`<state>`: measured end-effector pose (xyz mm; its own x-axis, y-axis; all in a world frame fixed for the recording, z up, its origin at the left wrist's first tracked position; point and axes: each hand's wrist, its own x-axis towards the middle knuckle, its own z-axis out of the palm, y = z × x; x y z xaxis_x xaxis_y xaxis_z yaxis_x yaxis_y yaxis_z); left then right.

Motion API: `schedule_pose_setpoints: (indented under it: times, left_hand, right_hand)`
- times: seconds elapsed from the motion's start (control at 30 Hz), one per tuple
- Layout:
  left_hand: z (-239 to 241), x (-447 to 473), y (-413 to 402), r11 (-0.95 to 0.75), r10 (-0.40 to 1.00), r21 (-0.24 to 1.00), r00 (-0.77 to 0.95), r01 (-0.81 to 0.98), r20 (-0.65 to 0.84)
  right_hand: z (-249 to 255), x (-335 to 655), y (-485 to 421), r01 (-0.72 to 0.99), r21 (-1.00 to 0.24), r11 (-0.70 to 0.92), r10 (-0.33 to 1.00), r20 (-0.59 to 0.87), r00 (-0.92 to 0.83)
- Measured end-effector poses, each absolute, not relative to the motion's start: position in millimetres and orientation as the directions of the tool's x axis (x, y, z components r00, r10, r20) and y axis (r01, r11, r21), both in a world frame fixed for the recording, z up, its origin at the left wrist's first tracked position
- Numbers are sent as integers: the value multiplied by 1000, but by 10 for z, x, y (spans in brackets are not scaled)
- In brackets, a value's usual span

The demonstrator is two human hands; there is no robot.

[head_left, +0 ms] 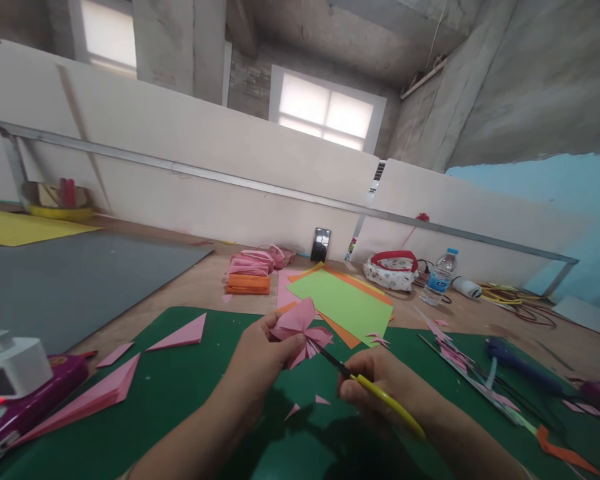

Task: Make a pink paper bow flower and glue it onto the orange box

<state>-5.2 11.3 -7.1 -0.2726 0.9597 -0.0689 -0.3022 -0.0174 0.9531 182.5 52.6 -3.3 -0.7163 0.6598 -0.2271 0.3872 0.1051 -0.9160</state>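
A pink paper flower [300,323] with rounded petals is pinched in my left hand [265,347], above the green mat [195,413]. My right hand [375,380] is closed around a pair of scissors [387,400] with yellow handles. The dark blades point up and left, and their tips meet the flower's centre; whether they touch the paper I cannot tell. Two small pink paper scraps [322,400] lie on the mat below my hands. Folded pink paper pieces [100,393] rest to the left of my left hand.
Green and orange sheets [345,303] lie ahead, beside stacked folded pink and orange paper [250,273]. A phone [321,245] leans on the wall. At right are a water bottle [439,279], a blue glue gun [520,367] and paper strips. A purple device [45,393] sits at left.
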Motion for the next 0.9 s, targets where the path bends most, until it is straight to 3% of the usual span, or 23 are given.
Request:
schedule_pose_setpoints:
  times: [0.9]
  left_hand:
    - [-77, -54, 111, -20, 968, 967, -245, -253, -44]
  right_hand:
    - [-43, 1814, 524, 388, -913, 129, 669, -208, -714]
